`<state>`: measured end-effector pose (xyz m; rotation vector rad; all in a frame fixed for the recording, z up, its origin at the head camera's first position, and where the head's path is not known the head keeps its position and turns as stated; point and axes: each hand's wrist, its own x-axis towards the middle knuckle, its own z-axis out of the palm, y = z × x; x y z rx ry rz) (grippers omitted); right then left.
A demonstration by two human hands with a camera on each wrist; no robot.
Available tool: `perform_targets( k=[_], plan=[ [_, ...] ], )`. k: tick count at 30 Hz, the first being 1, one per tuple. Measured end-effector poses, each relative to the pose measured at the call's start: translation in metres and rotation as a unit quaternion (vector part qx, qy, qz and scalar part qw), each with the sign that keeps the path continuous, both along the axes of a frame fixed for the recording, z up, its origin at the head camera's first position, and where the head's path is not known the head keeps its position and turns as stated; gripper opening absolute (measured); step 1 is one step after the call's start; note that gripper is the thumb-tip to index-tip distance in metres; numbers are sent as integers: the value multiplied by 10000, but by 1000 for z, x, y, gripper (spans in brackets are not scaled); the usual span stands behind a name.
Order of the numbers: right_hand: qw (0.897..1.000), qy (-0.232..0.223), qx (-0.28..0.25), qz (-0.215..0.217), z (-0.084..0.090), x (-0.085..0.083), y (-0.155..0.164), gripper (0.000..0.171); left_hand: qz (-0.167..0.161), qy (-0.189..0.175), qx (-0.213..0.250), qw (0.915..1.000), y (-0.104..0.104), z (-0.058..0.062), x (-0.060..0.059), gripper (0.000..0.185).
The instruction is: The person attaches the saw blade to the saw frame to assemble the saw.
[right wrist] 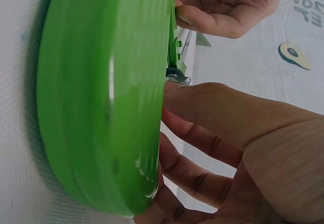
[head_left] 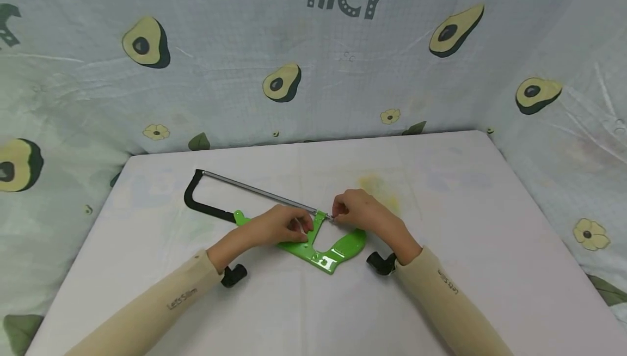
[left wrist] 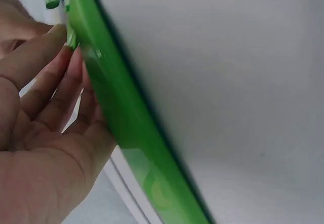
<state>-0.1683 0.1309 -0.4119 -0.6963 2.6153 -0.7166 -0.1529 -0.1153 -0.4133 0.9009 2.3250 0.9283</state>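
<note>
In the head view I saw the hacksaw (head_left: pixel 274 220) lying flat on the counter (head_left: pixel 490 236); my left hand (head_left: pixel 274 228) pinched its green handle frame, my right hand (head_left: pixel 360 212) pinched the small screw (head_left: pixel 331 218) at the rod end.

The left wrist view showed fingers (left wrist: pixel 55 87) pressed on the green edge (left wrist: pixel 121 117).

In the right wrist view, the fingertips (right wrist: pixel 202 97) met the screw (right wrist: pixel 174 74). I judged the adjusting was not finished.
</note>
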Motion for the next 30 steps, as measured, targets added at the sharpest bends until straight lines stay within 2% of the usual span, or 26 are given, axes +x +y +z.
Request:
perform_targets(
  k=[4,7,12,18,30],
  plan=[
    [10000,-66,44,-4,0,1,2,5,-33,-199,-125,9997,3,2,-3,17],
    [9999,-158,33,-23,-2,2,3,5,17,-188,-124,9997,7,-1,-4,14],
    [9997,-263,-20,9,-5,3,3,4,304,-29,-109,9995,15,-6,2,13],
    [9996,-294,20,40,-4,3,1,5,742,80,-29,9972,19,-4,9,17],
    [9988,-473,-77,-99,6,1,2,11,1189,-143,-473,9917,24,5,1,21]
  ],
)
